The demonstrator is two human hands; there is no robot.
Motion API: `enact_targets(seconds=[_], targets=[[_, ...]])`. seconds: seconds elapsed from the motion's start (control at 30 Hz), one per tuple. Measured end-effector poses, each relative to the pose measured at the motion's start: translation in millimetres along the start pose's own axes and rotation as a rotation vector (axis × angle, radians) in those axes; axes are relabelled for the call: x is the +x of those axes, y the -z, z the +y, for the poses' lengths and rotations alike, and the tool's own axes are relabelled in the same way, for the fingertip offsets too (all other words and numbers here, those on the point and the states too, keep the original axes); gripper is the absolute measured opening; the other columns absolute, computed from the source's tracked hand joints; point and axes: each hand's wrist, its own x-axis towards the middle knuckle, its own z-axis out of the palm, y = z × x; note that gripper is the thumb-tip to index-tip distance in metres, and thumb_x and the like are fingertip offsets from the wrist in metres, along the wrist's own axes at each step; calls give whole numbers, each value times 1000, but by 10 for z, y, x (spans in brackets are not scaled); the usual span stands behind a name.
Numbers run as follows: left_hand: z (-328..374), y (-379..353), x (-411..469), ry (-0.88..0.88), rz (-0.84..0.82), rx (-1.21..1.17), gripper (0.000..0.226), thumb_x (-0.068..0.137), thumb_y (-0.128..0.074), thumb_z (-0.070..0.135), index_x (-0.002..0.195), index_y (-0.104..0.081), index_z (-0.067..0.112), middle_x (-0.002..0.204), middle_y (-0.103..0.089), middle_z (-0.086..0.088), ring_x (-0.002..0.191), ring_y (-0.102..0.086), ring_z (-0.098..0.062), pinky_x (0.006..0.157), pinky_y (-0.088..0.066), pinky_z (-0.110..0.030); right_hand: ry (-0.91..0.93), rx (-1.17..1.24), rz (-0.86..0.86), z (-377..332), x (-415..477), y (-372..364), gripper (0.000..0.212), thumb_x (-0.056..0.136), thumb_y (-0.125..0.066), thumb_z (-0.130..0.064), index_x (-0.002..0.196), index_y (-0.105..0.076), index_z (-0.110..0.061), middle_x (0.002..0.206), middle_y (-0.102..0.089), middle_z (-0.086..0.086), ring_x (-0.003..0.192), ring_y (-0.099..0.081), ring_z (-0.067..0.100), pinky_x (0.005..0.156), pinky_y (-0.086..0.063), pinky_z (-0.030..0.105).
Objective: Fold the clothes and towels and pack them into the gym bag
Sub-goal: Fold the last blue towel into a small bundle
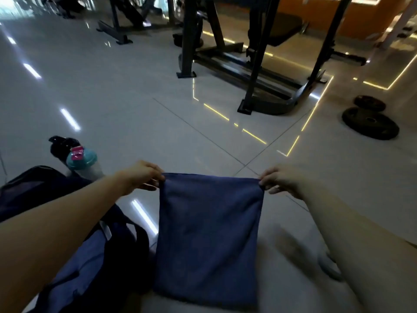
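Note:
A dark blue towel (208,240) hangs flat in front of me, held up by its two top corners. My left hand (141,176) pinches the top left corner and my right hand (282,180) pinches the top right corner. The towel's lower edge reaches down near the floor. The dark navy gym bag (33,190) lies on the floor at the left, under my left forearm. A lighter blue cloth (74,272) with a black strap across it lies beside the bag at the lower left.
Two bottles stand on the floor at the left, one black (61,146) and one with a teal lid (82,160). Black gym machine frames (255,71) stand ahead. Weight plates (370,123) lie at the right. The floor is glossy grey tile.

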Motion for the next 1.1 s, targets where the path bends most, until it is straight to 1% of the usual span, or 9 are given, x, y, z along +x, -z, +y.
enact_targets(seconds=[0.1,0.2,0.33,0.5,0.63,0.73,0.87,1.0,1.1], targets=[[-396,-352,382,8,103,66,8,84,-75,1,91,-76,4,82,-68,-8,78,-60,-17,67,-48,-25,-52,-104,133,424,378,-297,7,78,-73,-1,79,-76,-7,72,-65,9,67,-51,21,54,-43,29],[-572,-565,705,8,179,43,9,82,-78,3,91,-78,6,81,-70,-6,72,-58,-13,63,-44,-19,-133,6,183,683,632,-469,7,87,-65,5,82,-70,3,59,-57,13,50,-47,23,45,-40,27],[-500,-688,1049,78,194,-98,5,85,-69,-2,86,-73,1,64,-67,-10,55,-58,-19,49,-42,-21,-200,213,209,738,932,-565,10,95,-53,7,98,-62,4,70,-67,20,48,-63,23,47,-52,30],[-294,-690,1427,168,219,-336,10,83,-60,-10,91,-66,-8,80,-68,-27,57,-66,-27,47,-52,-22,-262,460,288,599,1361,-524,11,93,-57,-5,97,-64,3,86,-73,21,60,-71,27,55,-62,37],[-145,-628,1598,206,211,-450,16,84,-54,8,88,-66,-3,76,-71,-21,63,-68,-29,56,-59,-30,-238,522,356,466,1607,-495,16,94,-59,-18,90,-65,-3,80,-72,18,58,-72,26,49,-59,33],[-77,-604,1636,184,267,-496,19,88,-74,14,84,-62,-1,69,-64,-18,52,-60,-23,48,-56,-24,-150,517,434,395,1663,-456,18,96,-63,-20,84,-63,-8,75,-68,13,51,-68,20,47,-56,31],[-108,-628,1502,148,296,-444,12,85,-73,0,86,-61,-1,65,-56,-14,38,-48,-14,50,-55,-24,-118,498,472,407,1502,-499,11,90,-69,-14,85,-66,-6,72,-68,14,48,-65,18,47,-54,28],[-231,-671,1161,132,259,-383,13,84,-70,-3,77,-60,2,62,-58,-12,44,-52,-16,58,-55,-29,-142,528,491,550,1214,-595,4,85,-67,-5,88,-65,-2,74,-68,17,48,-66,17,46,-53,27],[-365,-699,942,134,261,-401,8,84,-70,-3,85,-62,0,71,-61,-16,51,-56,-18,51,-55,-24,-173,589,492,623,987,-668,7,85,-61,1,91,-62,-3,76,-66,17,44,-64,16,42,-52,25]])
